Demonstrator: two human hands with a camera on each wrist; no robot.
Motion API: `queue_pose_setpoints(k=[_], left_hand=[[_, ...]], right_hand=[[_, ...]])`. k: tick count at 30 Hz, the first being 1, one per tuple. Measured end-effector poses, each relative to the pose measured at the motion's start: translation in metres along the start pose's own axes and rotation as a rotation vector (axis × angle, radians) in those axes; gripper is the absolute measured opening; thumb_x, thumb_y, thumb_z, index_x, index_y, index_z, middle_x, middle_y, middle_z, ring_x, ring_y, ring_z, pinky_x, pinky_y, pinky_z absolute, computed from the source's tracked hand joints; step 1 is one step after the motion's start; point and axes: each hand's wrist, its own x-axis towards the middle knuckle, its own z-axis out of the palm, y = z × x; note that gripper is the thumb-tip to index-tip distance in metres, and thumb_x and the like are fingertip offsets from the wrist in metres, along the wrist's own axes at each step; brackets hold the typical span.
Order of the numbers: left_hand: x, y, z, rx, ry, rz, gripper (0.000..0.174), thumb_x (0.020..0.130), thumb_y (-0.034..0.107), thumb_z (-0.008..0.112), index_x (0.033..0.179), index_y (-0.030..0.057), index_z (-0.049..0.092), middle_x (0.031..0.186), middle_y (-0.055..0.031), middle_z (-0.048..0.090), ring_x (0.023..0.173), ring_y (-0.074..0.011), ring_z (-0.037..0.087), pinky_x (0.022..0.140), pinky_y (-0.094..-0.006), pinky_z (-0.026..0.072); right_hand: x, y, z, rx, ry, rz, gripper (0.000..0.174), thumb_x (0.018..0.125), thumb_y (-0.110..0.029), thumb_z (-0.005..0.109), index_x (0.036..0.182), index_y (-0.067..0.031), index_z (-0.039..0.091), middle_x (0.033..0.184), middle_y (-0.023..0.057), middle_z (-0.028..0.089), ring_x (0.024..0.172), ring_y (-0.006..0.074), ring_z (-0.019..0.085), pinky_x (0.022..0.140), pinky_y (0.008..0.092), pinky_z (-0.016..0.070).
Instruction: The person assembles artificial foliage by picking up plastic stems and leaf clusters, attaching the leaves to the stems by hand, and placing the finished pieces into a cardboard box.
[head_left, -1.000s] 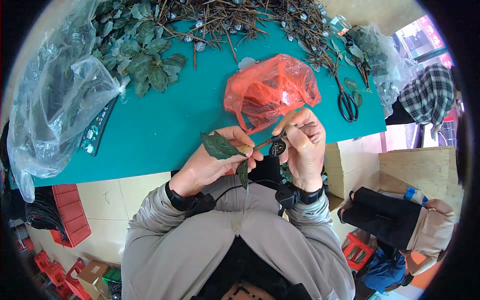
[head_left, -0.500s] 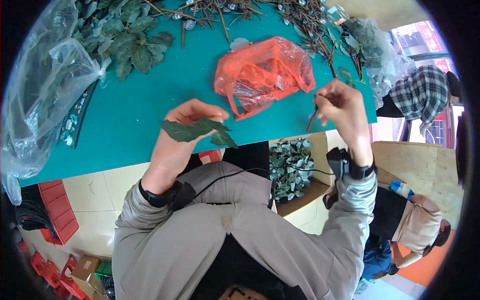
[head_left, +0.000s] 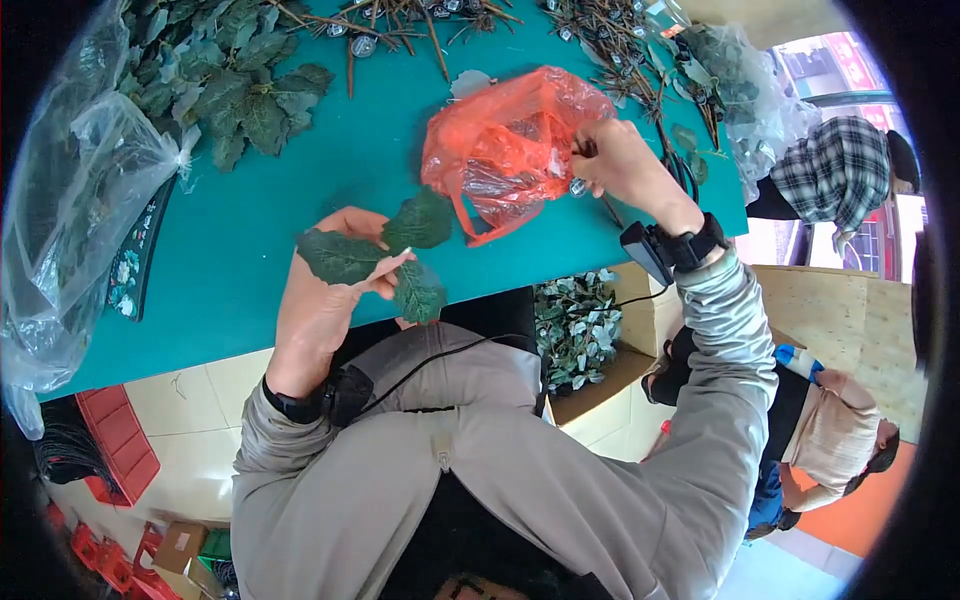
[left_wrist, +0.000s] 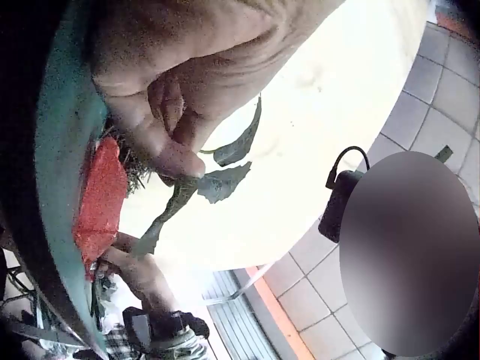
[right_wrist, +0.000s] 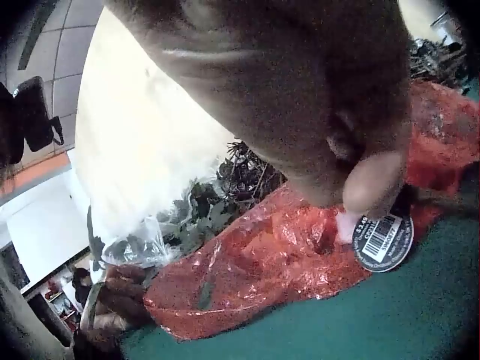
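My left hand (head_left: 318, 300) pinches a sprig of green leaves (head_left: 418, 222) between thumb and fingertips, over the front of the green table. Three leaves fan out around the fingers; in the left wrist view the leaves (left_wrist: 225, 182) hang below the fingertips. Over the right side of a red plastic bag (head_left: 490, 150), my right hand (head_left: 640, 170) holds a brown twig (head_left: 611, 211) in curled fingers. A round black tag (right_wrist: 382, 241) with a barcode shows just under the right thumb. Part of the twig is hidden by the hand.
Leaf bunches (head_left: 245, 105) lie at the back left beside a clear plastic bag (head_left: 95, 250). Tagged twigs (head_left: 625, 65) heap along the back, with dark scissors (head_left: 686, 172) at the right. Below the table edge stands a box of leaves (head_left: 578, 330). Other people are at the right.
The hands were together on one leafy twig and have come apart. My left hand moved left with the leaves; my right hand went right with the twig, then forward to the red bag.
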Motion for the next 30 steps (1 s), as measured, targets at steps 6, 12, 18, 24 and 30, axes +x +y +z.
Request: queue_pose_setpoints(k=[6,12,18,24,30], left_hand=[[0.002,0.001,0.0,-0.101,-0.011,-0.057,0.022,0.076,0.004,0.07,0.093,-0.0008,0.057,0.09,-0.0097,0.061,0.067,-0.0121,0.059,0.057,-0.0219,0.0467],[-0.007,0.016,-0.002,-0.269,-0.072,0.063,0.035,0.078,0.002,0.067,0.108,-0.0006,0.048,0.096,-0.0108,0.06,0.069,-0.016,0.06,0.062,-0.0261,0.0498],[0.008,0.01,-0.017,-0.323,-0.165,-0.104,0.021,0.079,0.006,0.068,0.096,-0.0004,0.058,0.092,-0.0103,0.064,0.073,-0.0127,0.062,0.064,-0.0239,0.051],[0.013,0.003,-0.009,-0.342,-0.208,-0.164,0.02,0.081,0.006,0.064,0.101,0.0019,0.06,0.095,-0.0073,0.063,0.074,-0.0083,0.06,0.066,-0.0209,0.0504],[0.013,0.002,-0.002,-0.374,-0.187,-0.18,0.02,0.082,0.003,0.062,0.102,0.0004,0.058,0.098,-0.0071,0.061,0.072,-0.0089,0.059,0.062,-0.0197,0.0489]], right_hand=[[0.005,-0.003,0.008,-0.123,-0.019,0.011,0.007,0.073,-0.002,0.057,0.071,0.0044,0.054,0.057,0.0073,0.054,0.047,0.0134,0.056,0.044,0.0267,0.0448],[0.001,0.001,-0.001,-0.033,0.022,0.024,0.007,0.075,-0.001,0.057,0.074,0.0048,0.054,0.059,0.0052,0.056,0.049,0.0112,0.056,0.043,0.0242,0.0445],[-0.014,0.001,-0.027,0.281,0.111,0.088,0.006,0.079,-0.002,0.057,0.075,0.0004,0.053,0.061,0.0025,0.055,0.048,0.0078,0.052,0.042,0.0214,0.0412],[-0.058,-0.049,-0.023,0.44,0.175,0.0,0.007,0.08,-0.002,0.057,0.075,-0.001,0.052,0.068,0.0041,0.057,0.052,0.0065,0.052,0.042,0.02,0.0405],[-0.085,-0.096,0.034,0.577,0.153,-0.287,0.009,0.075,0.007,0.059,0.078,-0.0004,0.055,0.071,0.004,0.057,0.054,0.0069,0.054,0.044,0.0192,0.0427]])
